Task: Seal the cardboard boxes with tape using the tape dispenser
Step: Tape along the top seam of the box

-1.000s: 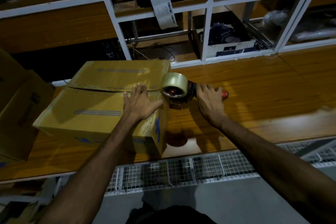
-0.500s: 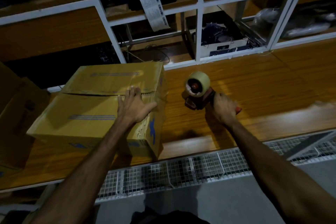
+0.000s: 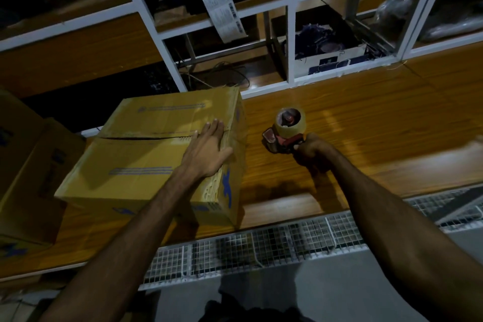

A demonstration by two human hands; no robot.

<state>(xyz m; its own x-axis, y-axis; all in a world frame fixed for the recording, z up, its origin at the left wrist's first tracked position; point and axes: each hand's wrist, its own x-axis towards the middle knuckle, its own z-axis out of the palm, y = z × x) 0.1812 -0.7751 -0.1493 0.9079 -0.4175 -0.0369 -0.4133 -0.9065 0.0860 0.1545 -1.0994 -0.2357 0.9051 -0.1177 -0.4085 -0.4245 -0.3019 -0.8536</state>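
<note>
Tape dispenser (image 3: 286, 129) sits right of centre, gripped by the right hand (image 3: 311, 150) curled round its handle, clear of the box. Left hand (image 3: 206, 150) presses flat, fingers straight, on the cardboard box (image 3: 136, 165) centre-left, atop the wooden table (image 3: 366, 123).

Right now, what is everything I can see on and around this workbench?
cardboard box: one, yellow-brown with blue print, on the bench at left, centre seam not yet closed along its left part.
other cardboard boxes: at least two, brown, stacked at the far left edge.
tape dispenser: one, red with a clear-tan roll, to the right of the box, apart from it.
bench: one, orange wood, across the middle.
wire mesh: one strip, white, along the bench's near edge.
shelf frame: one, white, behind the bench.
paper label: one, white, hanging from the shelf.
open box of dark items: one, white and blue, inside the shelf.
left hand: flat on the box top by the seam.
right hand: grips the dispenser's handle.
</note>
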